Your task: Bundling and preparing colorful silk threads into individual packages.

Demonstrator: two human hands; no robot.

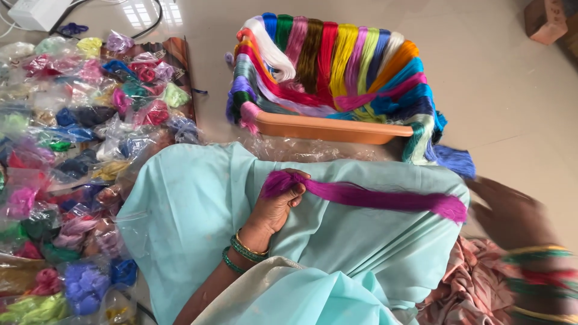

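My left hand (278, 204) rests on a pale blue cloth (198, 210) over my lap and grips one end of a magenta-purple skein of silk thread (373, 197). The skein lies stretched to the right across the cloth. My right hand (512, 216) is blurred at the right edge, just past the skein's far end; whether it touches the thread I cannot tell. Green and gold bangles circle my left wrist, and coloured bangles my right.
An orange tray (331, 128) draped with several bright thread skeins sits ahead on the floor. Many small plastic bags of coloured thread (72, 150) are spread at the left. A white box with cables (36, 12) is top left, a brick (545, 21) top right.
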